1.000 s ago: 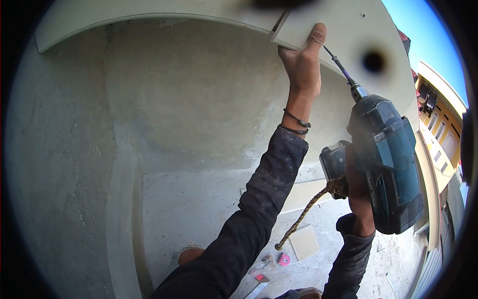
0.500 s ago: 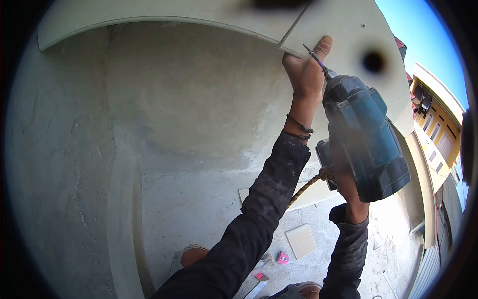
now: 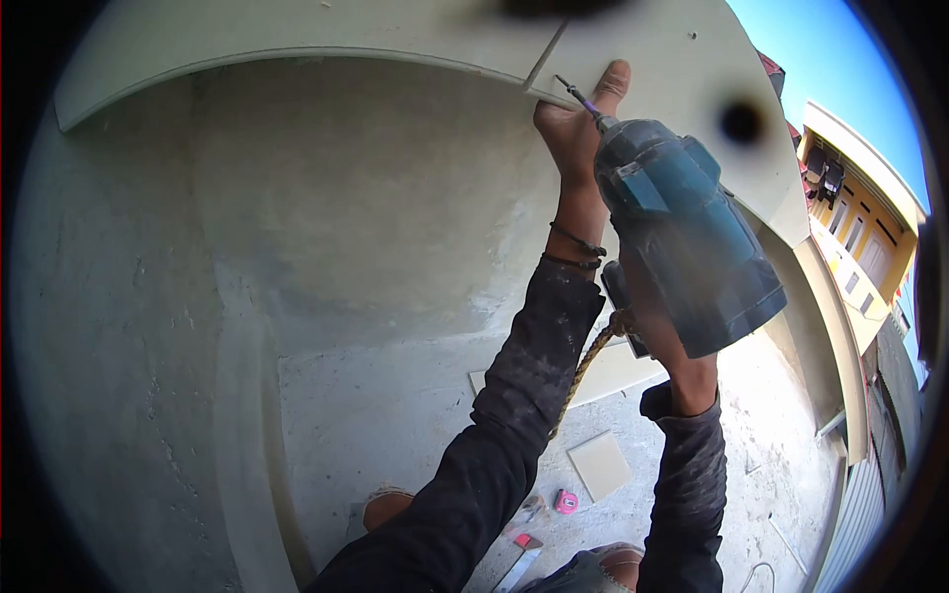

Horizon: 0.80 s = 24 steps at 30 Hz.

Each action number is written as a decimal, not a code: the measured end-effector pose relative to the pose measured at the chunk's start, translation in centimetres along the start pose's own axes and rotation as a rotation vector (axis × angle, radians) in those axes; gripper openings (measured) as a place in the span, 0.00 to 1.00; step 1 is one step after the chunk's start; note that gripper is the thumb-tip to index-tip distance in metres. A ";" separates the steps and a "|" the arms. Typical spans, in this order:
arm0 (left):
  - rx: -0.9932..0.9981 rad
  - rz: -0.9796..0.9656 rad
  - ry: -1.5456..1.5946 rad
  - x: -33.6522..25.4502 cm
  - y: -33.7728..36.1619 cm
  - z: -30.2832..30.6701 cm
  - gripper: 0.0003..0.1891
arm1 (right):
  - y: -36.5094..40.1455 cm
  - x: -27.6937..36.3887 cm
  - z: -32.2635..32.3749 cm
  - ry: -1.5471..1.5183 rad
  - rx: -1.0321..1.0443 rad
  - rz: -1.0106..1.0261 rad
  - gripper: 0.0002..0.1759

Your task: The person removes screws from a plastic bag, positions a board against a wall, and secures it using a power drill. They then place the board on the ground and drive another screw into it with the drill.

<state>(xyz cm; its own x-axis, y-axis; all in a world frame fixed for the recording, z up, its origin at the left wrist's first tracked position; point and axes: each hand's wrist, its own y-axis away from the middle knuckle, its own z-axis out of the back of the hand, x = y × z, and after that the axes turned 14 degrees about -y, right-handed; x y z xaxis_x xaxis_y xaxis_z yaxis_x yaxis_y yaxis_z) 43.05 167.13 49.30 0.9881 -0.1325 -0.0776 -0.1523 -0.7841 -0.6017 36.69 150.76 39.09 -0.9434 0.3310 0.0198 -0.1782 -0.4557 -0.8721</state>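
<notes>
The left hand [image 3: 573, 128] presses up against the pale board [image 3: 643, 40] overhead, fingers stretched out and clasping nothing, right at the board's seam. The right hand [image 3: 657, 336] is wrapped tight round the handle of the blue drill [image 3: 682, 237] just below the board, whose bit [image 3: 575, 94] points up at that seam.

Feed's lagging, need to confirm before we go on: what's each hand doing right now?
Left hand: pressed up against the ceiling board edge; finger grip cannot be told.
Right hand: closed on the drill.
</notes>
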 end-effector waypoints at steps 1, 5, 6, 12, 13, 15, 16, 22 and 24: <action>0.000 0.001 -0.004 -0.1 0.1 0.2 0.09 | 0.3 -0.5 -0.2 -0.042 -0.005 -0.033 0.16; 0.000 0.005 -0.002 -0.3 0.3 0.3 0.09 | 0.2 -0.5 -0.1 -0.127 -0.018 -0.054 0.16; 0.004 0.006 -0.005 -0.4 0.4 0.3 0.09 | 0.0 -0.3 -0.1 -0.142 -0.020 -0.048 0.16; 0.002 0.008 -0.006 -0.5 0.5 0.1 0.10 | -0.3 -0.1 0.1 -0.064 -0.024 -0.002 0.14; 0.002 0.008 -0.007 -0.5 0.5 0.2 0.10 | -0.4 0.2 0.0 -0.140 -0.057 -0.036 0.15; 0.004 0.008 -0.009 -0.7 0.5 0.2 0.10 | -0.7 0.8 0.1 -0.218 -0.093 -0.067 0.16; 0.000 0.006 -0.011 -0.7 0.4 0.2 0.10 | -1.1 1.1 0.1 -0.125 -0.055 -0.033 0.17; -0.001 0.012 -0.012 -0.8 0.4 0.1 0.11 | -2.0 1.5 0.1 0.102 -0.064 0.197 0.15; -0.002 0.015 -0.014 -0.8 0.4 0.2 0.11 | -1.8 1.2 0.2 0.124 -0.053 0.197 0.15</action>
<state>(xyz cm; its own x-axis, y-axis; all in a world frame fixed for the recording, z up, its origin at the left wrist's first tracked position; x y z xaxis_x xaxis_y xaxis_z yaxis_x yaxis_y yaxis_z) 42.25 167.02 49.00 0.9858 -0.1360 -0.0981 -0.1676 -0.7832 -0.5987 35.84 151.84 40.82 -0.9164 0.3405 -0.2105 0.0236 -0.4789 -0.8776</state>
